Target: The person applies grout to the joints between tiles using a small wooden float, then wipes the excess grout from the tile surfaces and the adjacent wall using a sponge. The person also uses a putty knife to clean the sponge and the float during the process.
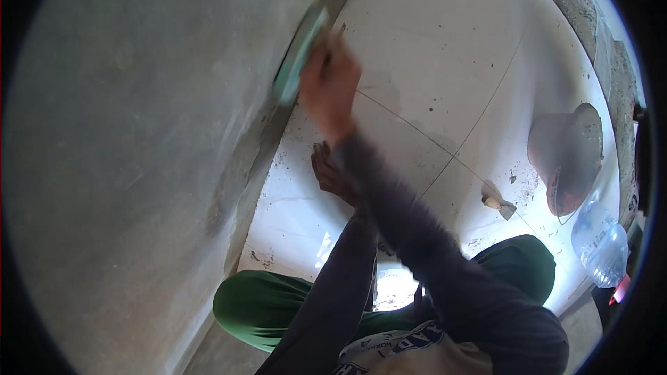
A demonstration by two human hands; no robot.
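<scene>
My right hand (pixel 328 83) is closed round a long, flat, pale green plastering float (pixel 300 59). Motion blurs both of them. The float lies along the foot of the grey plastered wall (pixel 139 111), at the strip just above the white tiled floor (pixel 424 42). Below it my left hand (pixel 329 172), partly covered by my right forearm, is low over the tiles near the wall's foot. Its fingers look apart, and I see nothing in them.
On the right stand a bucket (pixel 566 153) with a wire handle and a clear plastic bottle (pixel 599 243) with a red cap. A small scraper (pixel 499 205) with a wooden handle lies on the tiles. Mortar crumbs dot the floor. My green-trousered knees (pixel 267 305) are folded close to the wall.
</scene>
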